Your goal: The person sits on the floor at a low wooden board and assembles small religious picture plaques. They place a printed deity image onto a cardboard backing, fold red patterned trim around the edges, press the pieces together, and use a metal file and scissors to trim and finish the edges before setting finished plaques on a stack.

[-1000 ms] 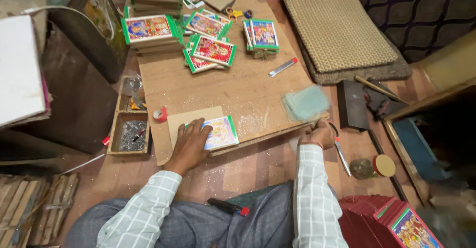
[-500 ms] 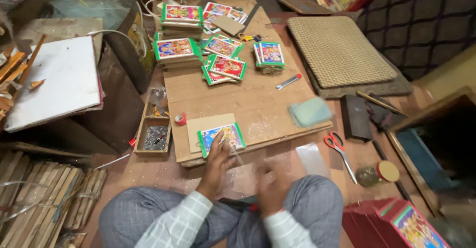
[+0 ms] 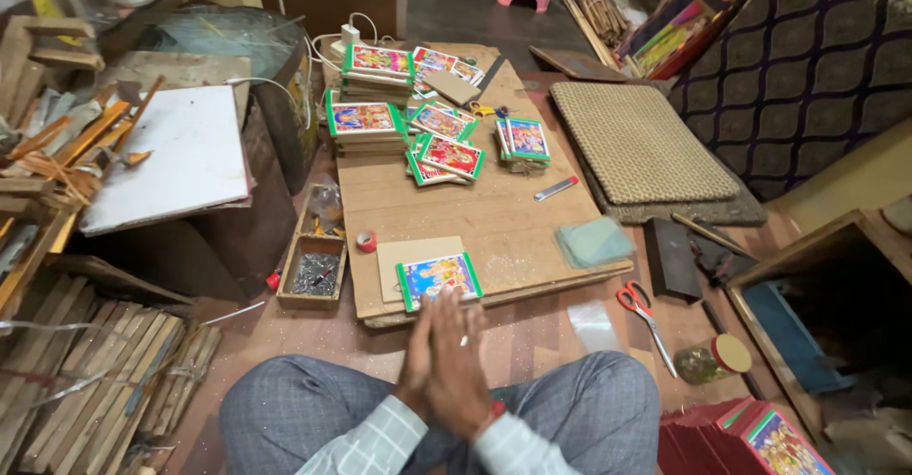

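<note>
My left hand (image 3: pixel 425 359) and my right hand (image 3: pixel 467 372) are pressed flat together, palm to palm, above my lap, with the fingers straight and pointing away from me. Neither holds anything. Just beyond the fingertips a small colourful framed picture (image 3: pixel 439 278) with a green border lies on a brown cardboard sheet (image 3: pixel 410 250), at the near edge of a low wooden work board (image 3: pixel 494 223). Further back on the board are stacks of similar pictures (image 3: pixel 364 122) and a loose pile of them (image 3: pixel 445 155).
Red-handled scissors (image 3: pixel 638 304) and a lidded jar (image 3: pixel 708 361) lie on the floor to the right. A wooden tray of nails (image 3: pixel 313 271) and a red tape roll (image 3: pixel 367 240) sit left of the board. A teal cloth (image 3: pixel 594 242), woven mat (image 3: pixel 636 138) and white panel (image 3: pixel 166 157) surround it.
Both hands have left the picture and the board's edge and come together in front of me, palm to palm. The camera has tilted up, showing more of the room.
</note>
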